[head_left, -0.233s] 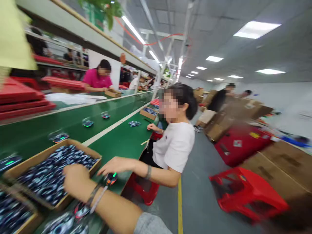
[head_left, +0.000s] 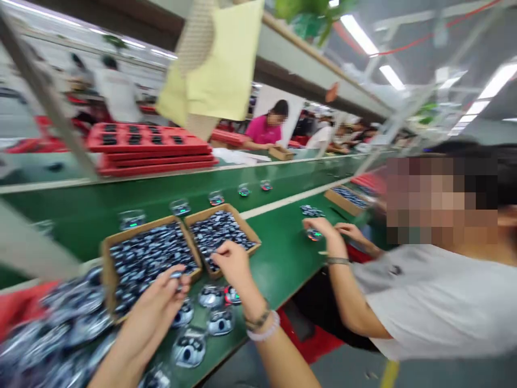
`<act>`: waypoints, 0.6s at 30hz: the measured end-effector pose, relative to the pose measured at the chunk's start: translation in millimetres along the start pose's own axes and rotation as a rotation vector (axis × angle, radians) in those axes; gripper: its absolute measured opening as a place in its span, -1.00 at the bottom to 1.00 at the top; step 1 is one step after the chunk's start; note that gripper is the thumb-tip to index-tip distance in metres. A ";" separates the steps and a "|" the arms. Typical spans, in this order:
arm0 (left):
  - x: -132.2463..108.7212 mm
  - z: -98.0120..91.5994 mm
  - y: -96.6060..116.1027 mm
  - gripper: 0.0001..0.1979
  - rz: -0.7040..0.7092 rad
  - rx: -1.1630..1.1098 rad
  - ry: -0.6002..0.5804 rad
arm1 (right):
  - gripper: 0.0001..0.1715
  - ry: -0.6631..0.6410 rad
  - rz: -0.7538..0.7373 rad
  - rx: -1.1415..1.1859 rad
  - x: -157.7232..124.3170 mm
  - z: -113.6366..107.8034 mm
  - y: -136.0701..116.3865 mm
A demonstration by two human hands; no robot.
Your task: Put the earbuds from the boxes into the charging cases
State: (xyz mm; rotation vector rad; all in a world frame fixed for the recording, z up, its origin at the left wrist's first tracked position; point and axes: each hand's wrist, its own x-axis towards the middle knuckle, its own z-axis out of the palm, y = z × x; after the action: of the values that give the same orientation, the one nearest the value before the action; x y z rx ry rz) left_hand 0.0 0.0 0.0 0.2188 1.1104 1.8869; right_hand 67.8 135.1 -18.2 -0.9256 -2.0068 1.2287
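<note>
Moved: view swings left, bringing the left hand (head_left: 155, 307) in beside the right hand (head_left: 235, 264).
Left: fingers pinch a small shiny piece (head_left: 176, 275).
Right: half open, empty, above a cardboard tray (head_left: 242, 223).
Near: blister-packed mice (head_left: 221, 322) lie on the green table (head_left: 274, 285), just beside the hands.

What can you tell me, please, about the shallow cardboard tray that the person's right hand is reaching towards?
The shallow cardboard tray is an open, roughly rectangular box of plain brown card with low walls, lying flat on the green bench. It is filled with loosely heaped dark glossy items with silvery highlights, too blurred to make out singly. Its left side sits against a second cardboard tray. The person's right hand is at its near corner, with the fingers over the rim.
</note>
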 end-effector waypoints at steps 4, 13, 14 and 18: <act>-13.9 -6.6 3.9 -0.67 0.057 -0.025 -0.009 | -0.83 -0.114 0.076 0.268 -26.0 4.8 -19.1; -21.0 -11.5 -8.7 -0.79 0.077 0.338 0.018 | -0.89 0.053 0.063 0.202 -69.6 -20.2 -2.4; -20.0 -14.8 -10.6 -0.80 0.101 0.539 0.030 | -0.89 0.091 0.042 0.083 -72.7 -26.6 8.2; -12.7 -15.1 -21.4 -0.84 0.285 1.397 0.039 | -0.92 0.080 -0.033 -0.378 -80.1 -35.8 40.4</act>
State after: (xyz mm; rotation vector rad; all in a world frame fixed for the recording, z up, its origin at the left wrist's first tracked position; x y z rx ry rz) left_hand 12.2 -15.0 -21.7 1.1390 2.3375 0.9916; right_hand 151.7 101.2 -51.8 -1.0924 -2.2203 0.7917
